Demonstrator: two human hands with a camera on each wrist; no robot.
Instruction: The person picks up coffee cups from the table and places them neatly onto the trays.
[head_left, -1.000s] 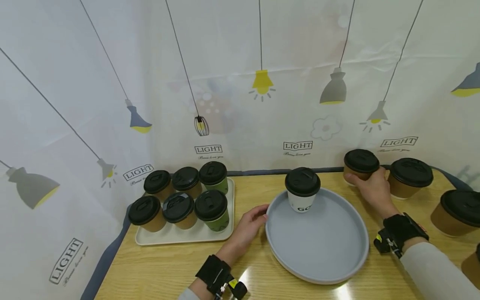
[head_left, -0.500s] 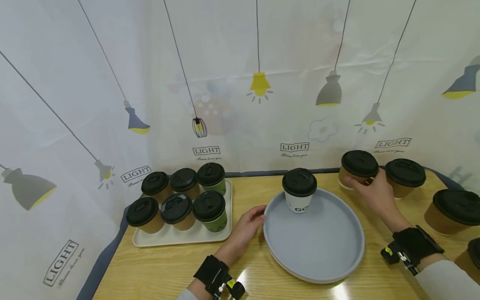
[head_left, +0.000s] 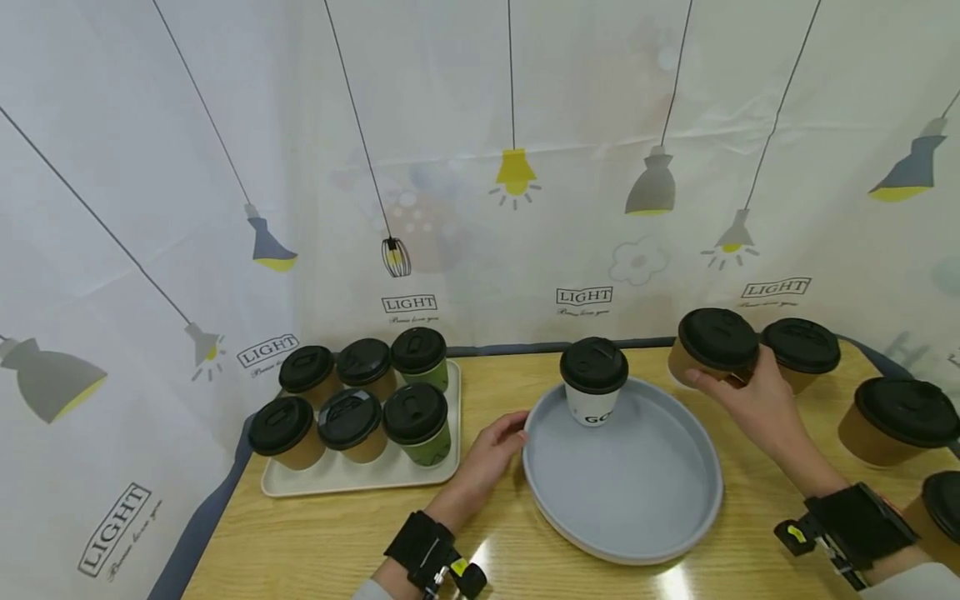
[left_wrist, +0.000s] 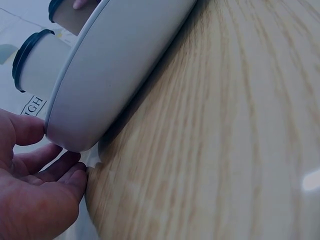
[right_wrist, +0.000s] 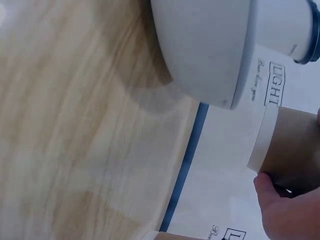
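The right grip (head_left: 759, 396) holds a brown cup (head_left: 708, 348) aloft.

Left hand (head_left: 487, 454) well back from the table's (head_left: 285, 542) far edge, fingers (left_wrist: 62, 166) curled, left forearm (head_left: 395, 573) slanting forward and rightward. Right hand (head_left: 756, 406) nearer that edge, towards far right corner; thumb (head_left: 708, 384) and fingers gripping, right forearm (head_left: 813, 468) angled inward
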